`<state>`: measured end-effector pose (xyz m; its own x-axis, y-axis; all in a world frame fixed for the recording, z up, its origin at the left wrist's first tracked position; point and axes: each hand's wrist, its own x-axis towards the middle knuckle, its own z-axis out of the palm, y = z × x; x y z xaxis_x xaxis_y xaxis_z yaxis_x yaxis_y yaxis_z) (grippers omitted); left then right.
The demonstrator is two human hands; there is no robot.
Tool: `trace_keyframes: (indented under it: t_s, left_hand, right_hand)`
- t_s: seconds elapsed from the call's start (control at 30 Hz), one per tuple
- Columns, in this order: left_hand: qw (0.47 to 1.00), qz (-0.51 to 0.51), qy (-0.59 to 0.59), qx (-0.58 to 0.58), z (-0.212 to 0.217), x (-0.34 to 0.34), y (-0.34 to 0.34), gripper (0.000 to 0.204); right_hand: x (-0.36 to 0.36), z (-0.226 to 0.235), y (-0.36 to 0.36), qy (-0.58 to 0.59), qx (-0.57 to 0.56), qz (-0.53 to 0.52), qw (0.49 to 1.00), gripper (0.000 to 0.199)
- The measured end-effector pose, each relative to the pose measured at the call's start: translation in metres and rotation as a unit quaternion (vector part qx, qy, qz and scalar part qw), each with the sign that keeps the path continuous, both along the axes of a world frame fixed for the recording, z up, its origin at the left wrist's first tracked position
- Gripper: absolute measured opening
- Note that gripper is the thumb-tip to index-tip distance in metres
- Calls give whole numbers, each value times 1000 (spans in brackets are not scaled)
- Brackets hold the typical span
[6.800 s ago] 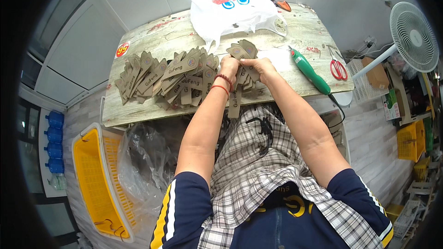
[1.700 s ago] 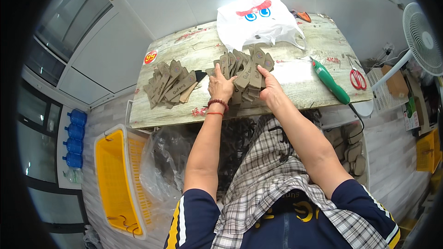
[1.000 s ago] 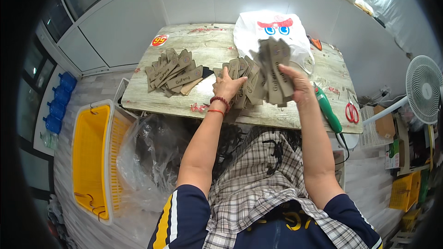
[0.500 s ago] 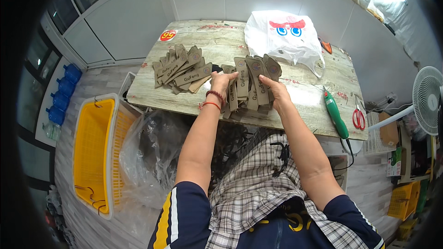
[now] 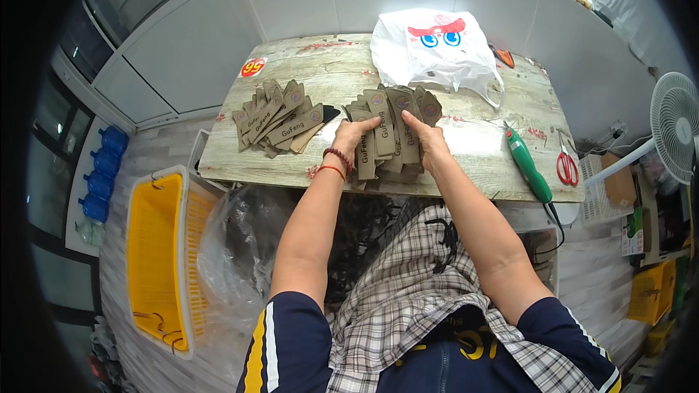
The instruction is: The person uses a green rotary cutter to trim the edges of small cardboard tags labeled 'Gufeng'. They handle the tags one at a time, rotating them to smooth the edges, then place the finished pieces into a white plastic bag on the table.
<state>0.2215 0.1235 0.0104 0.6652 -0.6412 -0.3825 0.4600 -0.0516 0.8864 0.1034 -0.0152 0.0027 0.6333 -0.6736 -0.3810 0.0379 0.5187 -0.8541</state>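
Observation:
At the table's near edge, a bundle of olive-brown strap-like tabs (image 5: 383,147) with printed marks is held between my two hands. My left hand (image 5: 355,135) wraps its left side, thumb across the top tabs. My right hand (image 5: 428,138) closes on the right side, its thumb pressing on the front. The tabs stand roughly side by side, rounded ends pointing away from me; the fingers beneath are hidden. Left of my left hand lies a loose, fanned pile of similar tabs (image 5: 280,118), with a black piece (image 5: 330,113) at its right edge.
On the wood-patterned table (image 5: 473,164) lie a white plastic bag (image 5: 437,58), a green corded hand tool (image 5: 527,164) and red-handled scissors (image 5: 566,166). A yellow basket (image 5: 156,255) and clear plastic sheeting (image 5: 244,247) are at the lower left. A white fan (image 5: 671,127) stands at the right.
My view has shifted slightly. The thumbs have moved a little over the bundle, and its tabs sit somewhat differently. Both hands keep their grip; the pile at the left looks unchanged.

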Motion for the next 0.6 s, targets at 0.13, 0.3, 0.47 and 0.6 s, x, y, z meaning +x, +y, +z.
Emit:
trace_keyframes:
  t_s: [0.13,0.3,0.47,0.6]
  left_hand:
    - [999,-39,17,2,12,-6,-4,31]
    - [994,-70,81,-1,8,-2,-5,34]
    - [985,-48,143,-79,7,-29,-22,25]
    - [985,-55,134,-91,-15,-30,-27,23]
  right_hand:
    - [-4,-10,-8,-6,-38,-3,999,74]
    - [-18,7,5,-22,-24,82,996,54]
    - [-24,-3,-9,-22,13,94,995,52]
    - [-37,13,-9,-12,28,118,993,53]
